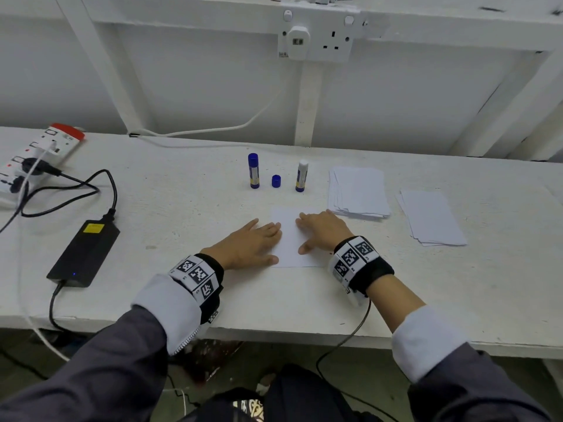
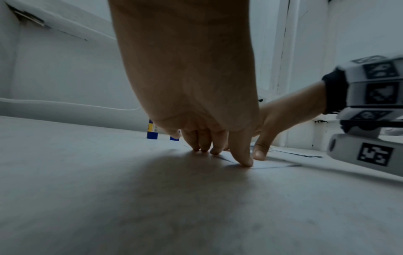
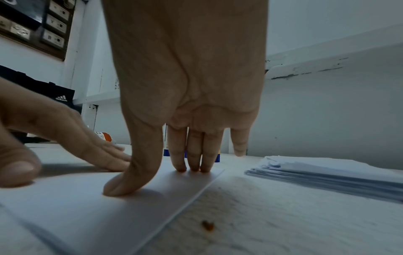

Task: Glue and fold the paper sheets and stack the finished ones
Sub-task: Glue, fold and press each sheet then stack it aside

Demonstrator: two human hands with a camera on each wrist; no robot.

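Note:
A folded white paper sheet lies flat on the white table in front of me. My left hand presses its left edge with straight fingers, and my right hand presses its right side the same way. In the right wrist view the fingertips and thumb rest on the sheet. In the left wrist view the left hand's fingertips touch the table at the sheet's edge. Behind the sheet stand a capped blue glue stick, a loose blue cap and an uncapped glue stick.
Two stacks of paper lie to the right: one close to my right hand, another farther right. A black power adapter with cables and a power strip sit at the left. A wall with a socket rises behind.

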